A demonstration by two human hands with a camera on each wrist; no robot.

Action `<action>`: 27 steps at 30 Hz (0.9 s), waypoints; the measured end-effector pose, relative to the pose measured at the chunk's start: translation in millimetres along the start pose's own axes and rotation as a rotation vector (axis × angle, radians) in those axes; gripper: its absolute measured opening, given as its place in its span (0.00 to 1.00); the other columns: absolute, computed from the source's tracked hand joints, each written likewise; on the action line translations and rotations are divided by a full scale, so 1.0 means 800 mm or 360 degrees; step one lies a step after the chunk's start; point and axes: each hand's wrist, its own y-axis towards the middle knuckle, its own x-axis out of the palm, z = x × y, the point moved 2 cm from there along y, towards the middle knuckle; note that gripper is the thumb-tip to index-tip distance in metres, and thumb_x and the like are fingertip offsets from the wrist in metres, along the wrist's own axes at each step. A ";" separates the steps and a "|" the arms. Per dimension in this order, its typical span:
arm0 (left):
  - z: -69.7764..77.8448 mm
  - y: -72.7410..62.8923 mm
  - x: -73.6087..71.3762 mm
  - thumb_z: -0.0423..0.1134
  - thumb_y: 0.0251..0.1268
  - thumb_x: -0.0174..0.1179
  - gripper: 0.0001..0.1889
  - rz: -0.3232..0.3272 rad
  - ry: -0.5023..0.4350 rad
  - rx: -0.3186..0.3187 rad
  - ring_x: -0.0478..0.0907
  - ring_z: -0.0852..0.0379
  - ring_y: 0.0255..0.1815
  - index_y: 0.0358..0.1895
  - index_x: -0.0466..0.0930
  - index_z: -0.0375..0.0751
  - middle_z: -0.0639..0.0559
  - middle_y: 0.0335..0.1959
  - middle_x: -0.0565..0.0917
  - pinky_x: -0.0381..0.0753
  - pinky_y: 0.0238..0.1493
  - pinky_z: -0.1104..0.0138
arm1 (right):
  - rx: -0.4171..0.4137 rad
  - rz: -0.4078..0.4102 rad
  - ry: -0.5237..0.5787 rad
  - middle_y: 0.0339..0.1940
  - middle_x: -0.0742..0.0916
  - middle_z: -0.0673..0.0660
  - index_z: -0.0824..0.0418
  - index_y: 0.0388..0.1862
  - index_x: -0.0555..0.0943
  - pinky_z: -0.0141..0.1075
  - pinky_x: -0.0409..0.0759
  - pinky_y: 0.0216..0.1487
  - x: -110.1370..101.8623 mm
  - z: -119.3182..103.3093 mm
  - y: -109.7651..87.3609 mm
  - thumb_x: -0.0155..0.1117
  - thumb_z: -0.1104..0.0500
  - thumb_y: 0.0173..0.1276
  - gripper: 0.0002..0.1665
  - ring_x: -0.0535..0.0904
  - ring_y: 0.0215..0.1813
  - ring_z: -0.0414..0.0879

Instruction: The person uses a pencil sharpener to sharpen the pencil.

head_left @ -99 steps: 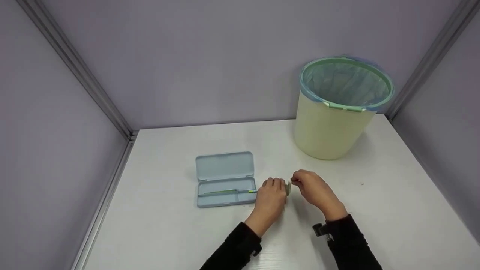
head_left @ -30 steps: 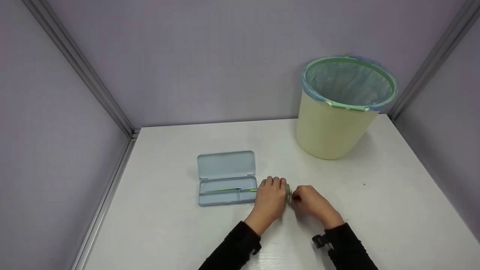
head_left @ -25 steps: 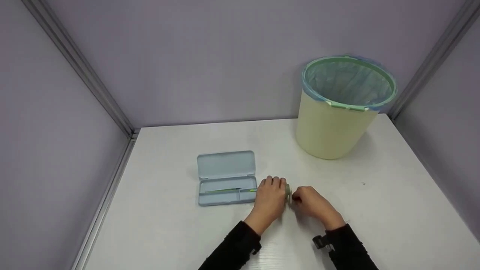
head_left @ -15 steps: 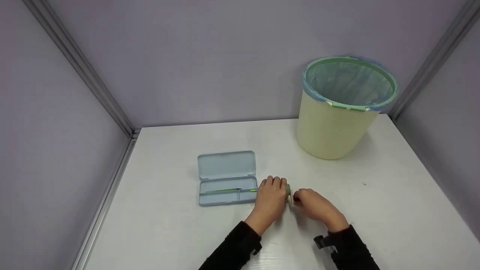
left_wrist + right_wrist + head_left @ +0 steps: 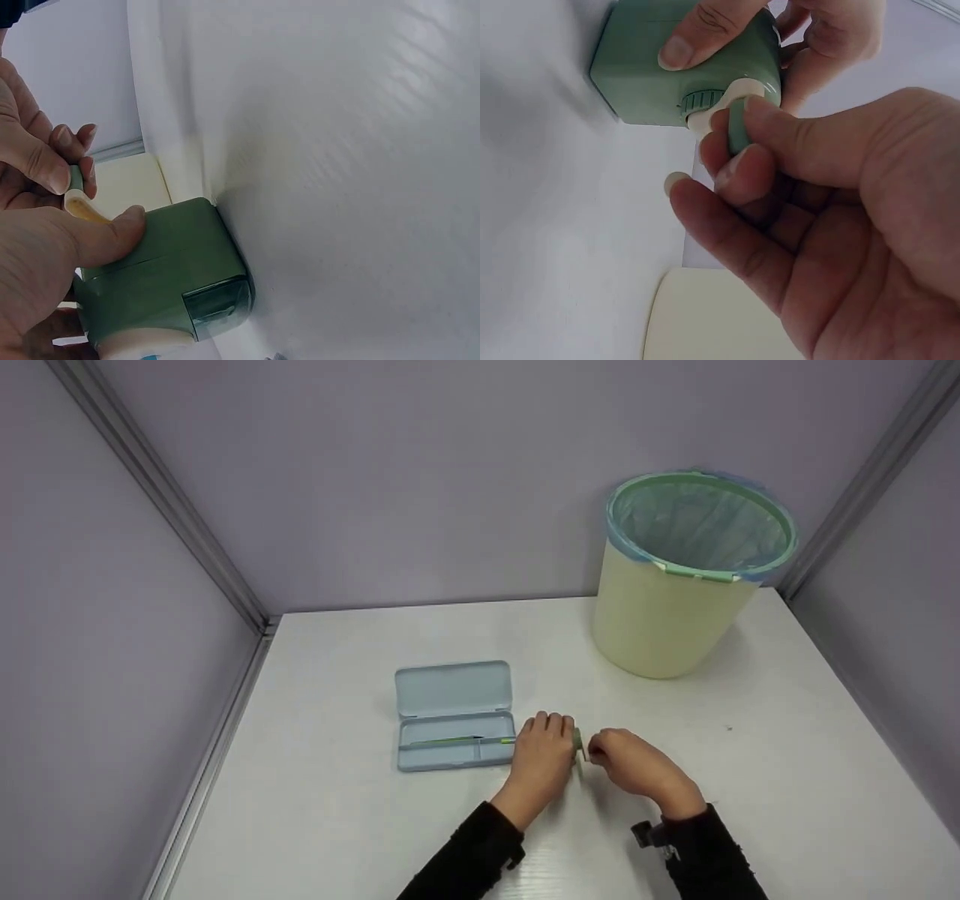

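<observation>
My left hand (image 5: 541, 757) grips a green pencil sharpener (image 5: 169, 251) on the table, thumb over its upper side. The sharpener has a cream front and a dark clear window (image 5: 219, 306). Its cream crank arm (image 5: 727, 101) ends in a green knob (image 5: 738, 129), which my right hand (image 5: 634, 765) pinches between thumb and fingers. To the left lies an opened light blue pencil case (image 5: 450, 690). A green pencil (image 5: 446, 741) lies along it, and a short green-and-blue length (image 5: 504, 741) runs toward my left hand; its far end is hidden.
A cream bin (image 5: 660, 622) with a green rim and bluish liner stands at the back right. A small dark speck (image 5: 728, 728) lies on the white table (image 5: 330, 720). Grey panels (image 5: 420, 487) wall the table at back and sides.
My right hand has moved down from its place three seconds ago and then slightly back up, with the crank at a changed angle. My left hand and the pencil case stay nearly still.
</observation>
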 end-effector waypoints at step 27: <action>-0.001 0.003 -0.002 0.51 0.61 0.72 0.19 -0.0018 -0.0004 0.0000 0.79 0.56 0.43 0.50 0.84 0.44 0.53 0.41 0.83 0.81 0.46 0.66 | -0.0050 0.0245 -0.0136 0.35 0.84 0.55 0.66 0.39 0.83 0.47 0.81 0.44 -0.019 0.000 0.015 0.61 0.71 0.74 0.05 0.83 0.41 0.52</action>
